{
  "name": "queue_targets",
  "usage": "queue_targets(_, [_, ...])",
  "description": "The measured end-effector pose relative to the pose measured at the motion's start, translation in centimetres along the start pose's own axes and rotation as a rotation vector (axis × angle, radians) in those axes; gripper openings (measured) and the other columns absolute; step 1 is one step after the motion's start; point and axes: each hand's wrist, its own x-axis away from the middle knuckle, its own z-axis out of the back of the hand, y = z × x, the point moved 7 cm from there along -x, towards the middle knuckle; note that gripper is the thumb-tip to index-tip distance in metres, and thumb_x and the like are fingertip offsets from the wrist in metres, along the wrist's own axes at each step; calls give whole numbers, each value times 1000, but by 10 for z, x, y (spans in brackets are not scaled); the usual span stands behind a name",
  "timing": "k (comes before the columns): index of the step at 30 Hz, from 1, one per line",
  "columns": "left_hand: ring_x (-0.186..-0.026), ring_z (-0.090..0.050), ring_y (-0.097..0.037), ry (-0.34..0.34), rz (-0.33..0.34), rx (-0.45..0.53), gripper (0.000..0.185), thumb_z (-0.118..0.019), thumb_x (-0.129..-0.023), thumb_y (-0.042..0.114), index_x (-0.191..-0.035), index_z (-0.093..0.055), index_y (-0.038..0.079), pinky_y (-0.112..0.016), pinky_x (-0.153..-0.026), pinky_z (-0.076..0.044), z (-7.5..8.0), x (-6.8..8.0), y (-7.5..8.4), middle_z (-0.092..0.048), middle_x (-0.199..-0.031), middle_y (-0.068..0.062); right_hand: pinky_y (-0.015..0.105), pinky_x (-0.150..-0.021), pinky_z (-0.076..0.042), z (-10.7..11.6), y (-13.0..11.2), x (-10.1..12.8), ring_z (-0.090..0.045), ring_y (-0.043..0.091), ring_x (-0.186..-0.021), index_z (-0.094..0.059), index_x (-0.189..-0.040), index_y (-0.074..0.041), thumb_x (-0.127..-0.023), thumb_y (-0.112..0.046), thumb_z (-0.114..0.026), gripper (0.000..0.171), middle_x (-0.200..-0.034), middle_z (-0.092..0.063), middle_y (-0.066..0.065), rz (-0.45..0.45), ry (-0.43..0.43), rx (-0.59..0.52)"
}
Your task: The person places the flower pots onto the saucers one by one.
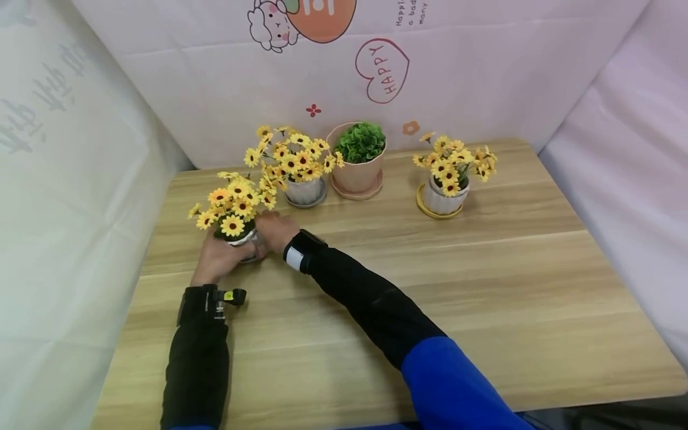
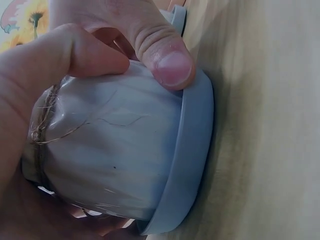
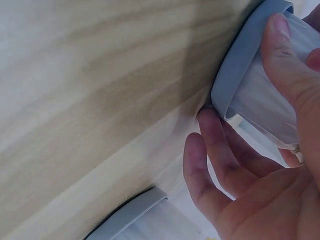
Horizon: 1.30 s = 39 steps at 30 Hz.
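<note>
A small whitish flowerpot (image 2: pixel 115 150) with yellow artificial daisies (image 1: pixel 233 203) stands on a grey-blue saucer (image 2: pixel 192 150) at the left of the table. Twine (image 2: pixel 45 120) circles the pot near its top. My left hand (image 1: pixel 219 257) holds the pot from its left side, fingers wrapped round it and thumb across the front. From the other side my right hand (image 1: pixel 276 232) grips pot and saucer. Its thumb (image 3: pixel 280 60) presses by the saucer's rim, while its fingertips (image 3: pixel 210 120) reach the saucer's lower edge at the wooden tabletop (image 3: pixel 100 125).
Just behind stands another daisy pot (image 1: pixel 303 192) on a grey saucer. Beside it is a pink pot (image 1: pixel 357 177) with a green plant. Farther right, a third daisy pot (image 1: pixel 443 200) sits on a yellow saucer (image 1: pixel 424 206). A printed white cloth (image 1: pixel 215 95) hangs behind the table.
</note>
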Motion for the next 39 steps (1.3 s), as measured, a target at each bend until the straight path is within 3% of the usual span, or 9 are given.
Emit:
queue_targets(13, [-141,-52,-31,-5,-48,-11,80,-84,-86,10,-155,-45,4,-49,-123,-39,-1,-20,2,-56,-152,-17,40,-95,-60,5,9,-10,-65,27,-126,-59,-142,-13,-90,-38,-86,64,-135,-67,7,-50,15,-23])
queue_targets(22, [-151,-41,-39,-26,25,-17,98,-85,-84,9,-163,-27,4,-55,-130,-28,-2,-32,-2,-43,-164,-21,38,-98,-60,4,17,-19,-63,25,-128,-60,-142,-15,-84,-39,-91,70,-139,-65,7,-105,51,-3])
queue_targets(29, [-152,-40,-41,-40,52,-45,99,-86,-85,13,-164,-26,3,-56,-129,-29,0,-37,-7,-42,-164,-23,37,-105,-57,6,17,-20,-61,26,-134,-57,-148,-22,-85,-37,-90,73,-147,-62,4,-51,56,-50])
queue_targets(32, [-149,-44,-42,-29,1,-94,98,-88,-85,17,-162,-29,2,-57,-127,-33,3,-36,-6,-46,-161,-24,34,-105,-56,6,17,-18,-63,25,-132,-41,-161,-17,-88,-40,-88,89,-157,-55,7,-30,60,-54])
queue_targets(35, [-149,-43,-43,-31,-67,-143,107,-91,-83,20,-164,-22,2,-60,-126,-33,7,-28,-3,-44,-161,-26,33,-102,-58,4,20,-13,-65,27,-131,-15,-170,-12,-92,-39,-84,107,-165,-45,16,-11,57,-117])
queue_targets(38, [-151,-39,-46,-75,-125,-208,111,-90,-83,18,-165,-17,2,-62,-128,-29,8,-15,5,-39,-162,-28,36,-107,-56,6,26,-1,-60,34,-138,0,-170,-10,-96,-37,-79,112,-167,-36,27,23,44,-207])
queue_targets(39, [-150,-39,-48,-93,-114,-234,113,-90,-84,18,-166,-14,2,-64,-127,-29,9,-9,7,-38,-162,-30,37,-111,-54,7,29,5,-55,36,-143,2,-170,-10,-97,-36,-78,111,-168,-33,29,35,39,-240])
